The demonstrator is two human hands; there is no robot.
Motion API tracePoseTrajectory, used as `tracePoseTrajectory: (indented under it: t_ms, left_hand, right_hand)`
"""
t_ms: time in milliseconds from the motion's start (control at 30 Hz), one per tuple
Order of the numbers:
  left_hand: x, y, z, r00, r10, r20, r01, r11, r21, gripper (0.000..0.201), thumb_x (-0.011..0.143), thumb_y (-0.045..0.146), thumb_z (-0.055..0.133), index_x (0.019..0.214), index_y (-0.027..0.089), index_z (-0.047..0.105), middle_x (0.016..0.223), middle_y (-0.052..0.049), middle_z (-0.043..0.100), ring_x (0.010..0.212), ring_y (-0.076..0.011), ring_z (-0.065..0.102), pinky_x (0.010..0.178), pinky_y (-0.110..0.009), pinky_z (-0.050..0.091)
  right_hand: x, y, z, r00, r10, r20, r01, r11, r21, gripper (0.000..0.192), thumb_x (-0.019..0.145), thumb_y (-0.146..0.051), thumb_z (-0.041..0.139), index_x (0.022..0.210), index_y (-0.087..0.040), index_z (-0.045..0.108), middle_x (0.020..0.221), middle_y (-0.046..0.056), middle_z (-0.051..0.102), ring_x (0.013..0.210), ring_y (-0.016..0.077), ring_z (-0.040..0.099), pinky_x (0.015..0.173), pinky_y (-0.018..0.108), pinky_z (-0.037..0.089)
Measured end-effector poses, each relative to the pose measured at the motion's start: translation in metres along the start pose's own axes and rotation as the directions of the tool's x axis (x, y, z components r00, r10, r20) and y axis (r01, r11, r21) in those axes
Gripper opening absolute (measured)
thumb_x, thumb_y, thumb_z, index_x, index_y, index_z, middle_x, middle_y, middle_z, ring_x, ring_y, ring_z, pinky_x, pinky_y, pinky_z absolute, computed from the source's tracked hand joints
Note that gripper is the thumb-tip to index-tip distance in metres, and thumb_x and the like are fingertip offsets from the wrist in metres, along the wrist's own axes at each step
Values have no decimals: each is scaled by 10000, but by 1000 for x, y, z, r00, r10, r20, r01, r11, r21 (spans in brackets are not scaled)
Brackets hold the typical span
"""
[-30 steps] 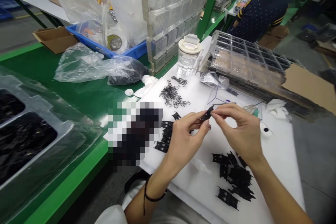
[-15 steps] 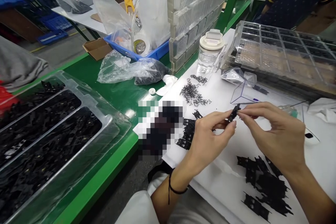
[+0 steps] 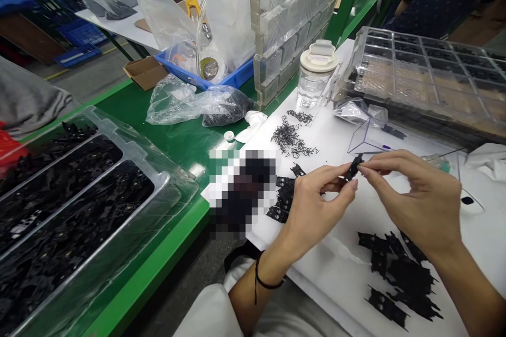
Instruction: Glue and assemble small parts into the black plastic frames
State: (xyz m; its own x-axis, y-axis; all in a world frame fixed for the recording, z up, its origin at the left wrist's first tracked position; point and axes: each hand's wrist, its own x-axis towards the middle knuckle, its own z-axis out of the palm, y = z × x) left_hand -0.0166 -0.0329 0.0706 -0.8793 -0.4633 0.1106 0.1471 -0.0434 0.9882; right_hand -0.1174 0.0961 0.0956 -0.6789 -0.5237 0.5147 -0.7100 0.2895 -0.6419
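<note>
A small black plastic part (image 3: 354, 166) is held above the white work surface. My left hand (image 3: 316, 205) pinches it between thumb and fingers. The thumb and forefinger of my right hand (image 3: 419, 195) are closed at its right side; whether they also grip a tiny piece there is hidden. Below my right hand lies a pile of flat black plates (image 3: 407, 276). More black plates (image 3: 285, 197) lie to the left of my left hand. Farther back, small black wire springs or clips (image 3: 290, 137) are spread in a loose heap.
A clear tray of black parts (image 3: 158, 184) stands at left. Behind are a lidded jar (image 3: 314, 79), stacked clear drawers (image 3: 272, 63) and a blue bin (image 3: 241, 78). A compartment tray (image 3: 430, 76) stands back right, near a person in a dark shirt (image 3: 438, 2).
Both hands stay nearly in place around the black part, which has tilted or shifted very slightly. The view has moved a little.
</note>
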Motion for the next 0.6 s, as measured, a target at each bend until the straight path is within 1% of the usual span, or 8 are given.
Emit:
tracePoseTrajectory:
  t_ms: [267, 600]
  left_hand:
    - [0, 0, 0, 1000, -17, 10, 17, 1000, -12, 346, 924, 200, 732, 1251, 90, 756, 1152, -127, 783, 886, -227, 780, 864, -359, 688]
    - [1, 2, 0, 1000, -30, -2, 30, 999, -13, 350, 912, 212, 745, 1238, 87, 760, 1146, -126, 783, 891, -227, 770, 874, -366, 685]
  right_hand:
    - [0, 1, -3, 1000, 10, 5, -10, 1000, 11, 119, 897, -130, 753, 893, -249, 752, 914, 6, 727, 821, 194, 660, 762, 374, 516]
    - [-1, 2, -1, 1000, 7, 16, -7, 1000, 4, 121, 890, -113, 768, 915, -232, 765, 924, 5, 731, 851, 177, 679, 773, 342, 526]
